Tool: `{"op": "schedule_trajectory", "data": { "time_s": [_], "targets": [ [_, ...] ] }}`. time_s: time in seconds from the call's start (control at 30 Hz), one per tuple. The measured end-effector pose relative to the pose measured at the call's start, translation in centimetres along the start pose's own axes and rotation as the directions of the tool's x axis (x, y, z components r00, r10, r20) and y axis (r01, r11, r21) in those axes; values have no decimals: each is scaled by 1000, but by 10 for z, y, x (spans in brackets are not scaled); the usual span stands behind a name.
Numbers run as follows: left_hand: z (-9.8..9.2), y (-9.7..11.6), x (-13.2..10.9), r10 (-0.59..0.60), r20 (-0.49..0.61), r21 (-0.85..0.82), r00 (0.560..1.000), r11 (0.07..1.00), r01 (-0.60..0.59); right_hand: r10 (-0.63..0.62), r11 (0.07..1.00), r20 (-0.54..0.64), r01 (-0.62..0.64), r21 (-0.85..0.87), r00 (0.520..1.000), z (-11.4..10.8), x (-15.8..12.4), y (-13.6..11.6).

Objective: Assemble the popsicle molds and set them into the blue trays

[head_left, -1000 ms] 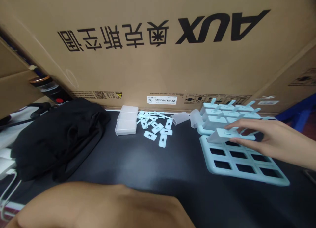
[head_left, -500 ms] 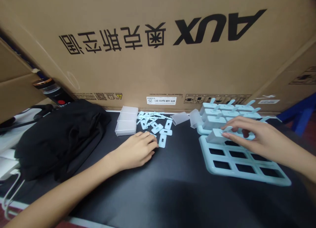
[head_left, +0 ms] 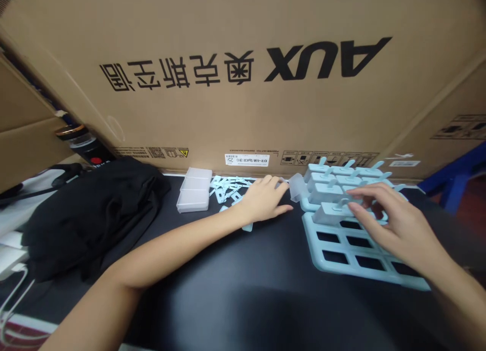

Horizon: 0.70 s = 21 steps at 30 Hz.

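Observation:
My right hand (head_left: 387, 219) is curled over a light blue ice-pop mould (head_left: 329, 212) that sits in the near filled row of the light blue tray (head_left: 334, 244). Its thumb and forefinger close round the mould's stick. Behind it stand several more capped moulds (head_left: 334, 181) with sticks. My left hand (head_left: 266, 201) lies with its fingers stretched over a scatter of flat light blue lids and sticks (head_left: 228, 186). Its fingertips are beside a translucent cup (head_left: 296, 187), and one lid (head_left: 247, 227) shows under the wrist.
A large brown AUX carton (head_left: 243, 72) walls off the back of the black table (head_left: 243, 285). A stack of translucent cups (head_left: 193, 194) lies left of the lids. Black cloth (head_left: 91, 214) is heaped at the left, with white cables (head_left: 11, 260) beyond it.
My left arm has come up from the near edge across the lids to the translucent cups. My right hand has set the mould down into the tray row and stays on it.

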<state>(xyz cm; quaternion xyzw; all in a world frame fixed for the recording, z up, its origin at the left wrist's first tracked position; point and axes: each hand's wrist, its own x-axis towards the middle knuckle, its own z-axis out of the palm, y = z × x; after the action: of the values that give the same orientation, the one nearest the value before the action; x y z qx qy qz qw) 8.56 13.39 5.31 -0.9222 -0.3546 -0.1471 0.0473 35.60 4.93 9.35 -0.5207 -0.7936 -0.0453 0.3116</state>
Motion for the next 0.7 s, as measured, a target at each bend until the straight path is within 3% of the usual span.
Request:
{"op": "schedule_trajectory", "data": {
  "time_s": [0.1,0.23,0.37,0.53,0.63,0.7],
  "targets": [
    [12,14,21,-7,0,41,1000,999,7,-37,999,-132,34,-26,990,1,-3,-7],
    [20,21,37,-26,29,23,999,999,25,-77,997,-131,79,10,988,5,-5,-11],
    [15,17,41,-49,4,-40,999,998,49,-101,994,-120,106,34,988,10,-7,-12],
    [-19,6,25,-116,-101,-231,988,969,90,-136,990,-210,141,11,968,7,-9,-19],
    [-52,7,-6,-20,-130,-334,991,942,-25,-212,977,-296,210,-40,931,6,-13,-33],
    [-72,13,-34,59,-104,-340,993,936,-91,-283,959,-269,278,-59,921,10,-17,-46]
  ]
}}
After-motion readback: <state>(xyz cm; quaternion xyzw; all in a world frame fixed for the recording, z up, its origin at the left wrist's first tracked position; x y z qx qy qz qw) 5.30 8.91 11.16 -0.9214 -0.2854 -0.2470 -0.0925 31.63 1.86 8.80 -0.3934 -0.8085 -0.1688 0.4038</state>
